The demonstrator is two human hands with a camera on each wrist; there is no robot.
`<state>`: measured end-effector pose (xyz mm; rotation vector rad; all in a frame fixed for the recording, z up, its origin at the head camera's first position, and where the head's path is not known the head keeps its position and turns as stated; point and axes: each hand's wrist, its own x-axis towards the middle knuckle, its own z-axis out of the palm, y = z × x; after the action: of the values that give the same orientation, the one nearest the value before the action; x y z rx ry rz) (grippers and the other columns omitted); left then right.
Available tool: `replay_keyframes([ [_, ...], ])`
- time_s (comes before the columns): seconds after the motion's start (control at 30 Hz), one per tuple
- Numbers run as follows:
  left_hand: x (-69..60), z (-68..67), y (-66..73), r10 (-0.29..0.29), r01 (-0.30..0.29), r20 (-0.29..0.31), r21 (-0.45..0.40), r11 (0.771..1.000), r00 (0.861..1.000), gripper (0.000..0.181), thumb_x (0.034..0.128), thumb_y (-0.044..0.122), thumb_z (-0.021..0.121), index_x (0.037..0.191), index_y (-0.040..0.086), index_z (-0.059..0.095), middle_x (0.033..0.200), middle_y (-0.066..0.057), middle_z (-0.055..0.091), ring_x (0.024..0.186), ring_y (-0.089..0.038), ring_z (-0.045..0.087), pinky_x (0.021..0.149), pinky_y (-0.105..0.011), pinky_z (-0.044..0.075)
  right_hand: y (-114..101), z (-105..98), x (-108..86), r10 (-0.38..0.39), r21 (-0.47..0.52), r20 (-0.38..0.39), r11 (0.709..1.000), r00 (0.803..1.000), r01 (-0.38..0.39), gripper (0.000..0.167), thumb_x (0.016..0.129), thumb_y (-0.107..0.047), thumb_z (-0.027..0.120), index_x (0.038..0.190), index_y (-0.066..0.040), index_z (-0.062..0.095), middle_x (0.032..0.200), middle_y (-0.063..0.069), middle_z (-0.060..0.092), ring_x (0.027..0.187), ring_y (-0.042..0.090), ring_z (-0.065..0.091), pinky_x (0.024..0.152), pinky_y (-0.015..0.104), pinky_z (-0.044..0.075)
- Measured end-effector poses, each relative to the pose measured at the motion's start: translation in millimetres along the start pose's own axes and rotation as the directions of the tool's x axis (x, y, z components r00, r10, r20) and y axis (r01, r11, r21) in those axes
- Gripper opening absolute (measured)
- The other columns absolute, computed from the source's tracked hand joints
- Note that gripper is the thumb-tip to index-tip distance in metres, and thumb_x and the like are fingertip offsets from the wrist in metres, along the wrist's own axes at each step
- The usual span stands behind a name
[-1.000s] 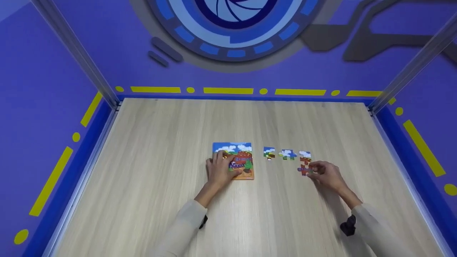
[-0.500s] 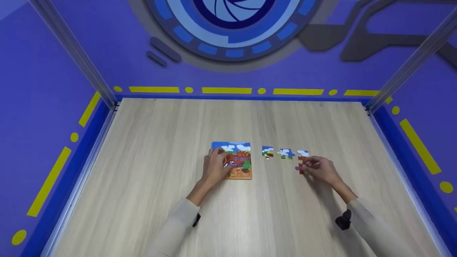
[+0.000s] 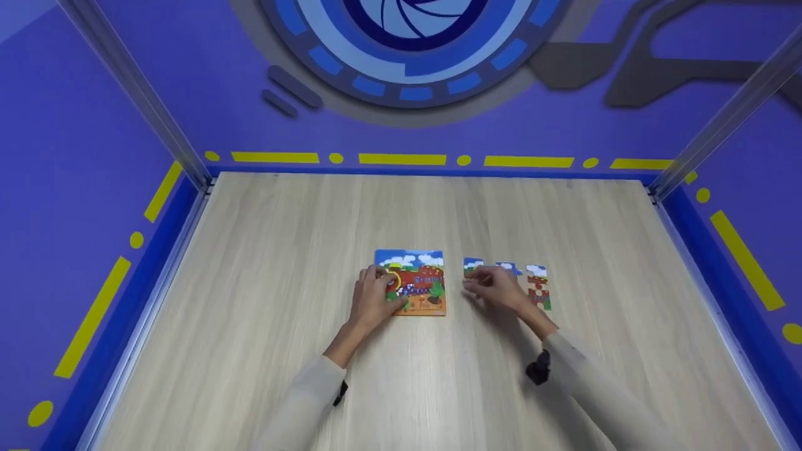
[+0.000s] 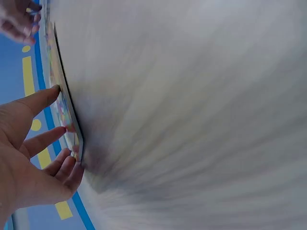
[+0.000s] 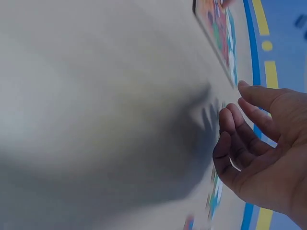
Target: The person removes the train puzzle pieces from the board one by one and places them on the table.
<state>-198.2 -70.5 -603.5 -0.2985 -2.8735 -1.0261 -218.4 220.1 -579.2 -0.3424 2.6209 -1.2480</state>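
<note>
A square jigsaw puzzle board [image 3: 420, 294], printed with clouds, a red vehicle-like shape and green plants, lies mid-table. My left hand [image 3: 371, 300] rests on its left side, thumb and fingertips touching the board and spread apart in the left wrist view. To the board's right, my right hand [image 3: 499, 291] hovers over the nearest loose puzzle piece [image 3: 473, 262], partly covering it. Its thumb and fingers are loosely bent, and nothing shows between them in the right wrist view. A cloud-printed piece [image 3: 506, 267] peeks out behind the hand.
Farther right, a column of several red, blue and green puzzle pieces [image 3: 537, 288] lies on the wooden table [image 3: 301, 238]. A blue wall with yellow dashes [image 3: 401, 159] stands at the back, with blue side walls left and right.
My right hand has let go of the right-hand column of pieces and moved left to the piece nearest the board. My left hand has slid slightly left, uncovering more of the board.
</note>
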Motion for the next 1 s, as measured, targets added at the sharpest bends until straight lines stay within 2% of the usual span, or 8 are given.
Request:
replay_keyframes([
  [0.1,-0.5,1.3,-1.1,-0.001,0.002,-0.020,0.029,1.000,1.000,0.049,0.0809,0.030,0.087,0.119,0.002,0.073,0.121,-0.015,0.058,0.112,-0.031,0.052,0.100,-0.052,0.044,-12.9,15.6,14.6,-0.033,0.020,0.036,0.999,0.999,0.033,0.026,0.096,-0.009,0.068,0.119,0.003,0.071,0.102,0.017,0.074,0.084,0.024,0.071,0.069,0.021,0.051],
  [0.3,-1.3,1.1,-0.3,0.007,-0.005,-0.022,0.091,0.996,1.000,0.058,0.0765,0.036,0.090,0.122,0.005,0.072,0.121,-0.014,0.057,0.113,-0.031,0.051,0.102,-0.054,0.040,-33.5,45.8,36.7,-0.104,-0.019,0.083,0.994,0.991,0.106,0.025,0.096,-0.010,0.069,0.119,0.000,0.072,0.108,0.015,0.073,0.091,0.020,0.065,0.078,0.025,0.050],
  [0.47,-0.6,2.8,0.9,0.033,-0.025,-0.042,0.165,0.986,0.999,0.062,0.0744,0.043,0.090,0.124,0.009,0.072,0.120,-0.012,0.058,0.112,-0.030,0.052,0.101,-0.052,0.041,-39.1,64.6,49.8,-0.141,-0.039,0.056,0.989,0.988,0.143,0.031,0.097,-0.011,0.070,0.124,0.004,0.069,0.113,0.019,0.068,0.094,0.023,0.064,0.080,0.032,0.053],
  [0.6,-0.3,6.0,0.9,0.064,-0.045,-0.068,0.250,0.967,0.996,0.064,0.0749,0.051,0.087,0.124,0.013,0.071,0.121,-0.010,0.059,0.113,-0.029,0.052,0.104,-0.052,0.040,-41.3,72.7,55.3,-0.131,-0.105,0.001,0.986,0.991,0.130,0.039,0.093,-0.014,0.075,0.127,0.004,0.067,0.115,0.019,0.062,0.097,0.026,0.062,0.086,0.040,0.053],
  [0.67,-0.2,7.3,0.6,0.075,-0.052,-0.074,0.271,0.961,0.994,0.065,0.0750,0.054,0.085,0.124,0.015,0.071,0.121,-0.010,0.059,0.114,-0.029,0.052,0.105,-0.052,0.039,-43.5,74.7,56.1,-0.113,-0.159,-0.006,0.981,0.994,0.110,0.044,0.092,-0.019,0.077,0.129,0.001,0.067,0.116,0.016,0.060,0.098,0.026,0.059,0.088,0.043,0.051],
  [0.87,-0.3,5.4,-0.2,0.052,-0.032,-0.066,0.271,0.962,0.996,0.065,0.0750,0.056,0.085,0.124,0.015,0.072,0.123,-0.010,0.061,0.116,-0.029,0.054,0.107,-0.053,0.038,-51.0,78.2,57.6,-0.116,-0.335,0.048,0.934,0.992,0.126,0.053,0.093,-0.030,0.076,0.138,-0.007,0.062,0.120,0.016,0.057,0.103,0.028,0.057,0.095,0.048,0.050],
  [1.0,-0.5,4.2,-1.6,0.028,-0.017,-0.036,0.276,0.961,0.999,0.066,0.0767,0.058,0.083,0.127,0.017,0.071,0.127,-0.010,0.061,0.118,-0.030,0.053,0.108,-0.055,0.036,-55.5,80.1,59.4,-0.092,-0.359,0.074,0.926,0.993,0.113,0.049,0.094,-0.027,0.075,0.138,-0.008,0.062,0.119,0.017,0.057,0.103,0.030,0.057,0.094,0.049,0.051],
])
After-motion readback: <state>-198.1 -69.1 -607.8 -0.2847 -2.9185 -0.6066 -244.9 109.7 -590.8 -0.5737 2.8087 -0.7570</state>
